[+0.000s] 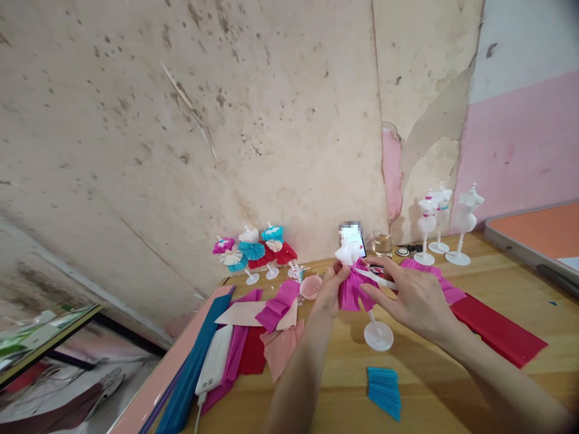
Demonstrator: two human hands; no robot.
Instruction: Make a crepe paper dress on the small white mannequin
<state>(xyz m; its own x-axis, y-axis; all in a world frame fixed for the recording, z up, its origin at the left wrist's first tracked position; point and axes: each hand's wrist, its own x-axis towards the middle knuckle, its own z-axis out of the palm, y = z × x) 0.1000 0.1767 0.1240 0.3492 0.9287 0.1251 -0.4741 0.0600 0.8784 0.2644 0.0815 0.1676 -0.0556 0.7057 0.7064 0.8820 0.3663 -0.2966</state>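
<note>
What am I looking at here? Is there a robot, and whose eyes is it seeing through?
There's no robot. A person wears a camera on their head, so it looks forward and down at their own two hands. That makes just one picture.

The left hand pinches a pink skirt at the waist of a white figure on a stand. The right hand is on the other side, with a white strip between its thumb and fingers. I can't tell how tightly it is held.

On the wooden table are three dressed figures, three plainer white ones, coloured pieces like this blue one, a glass and a bowl.
</note>
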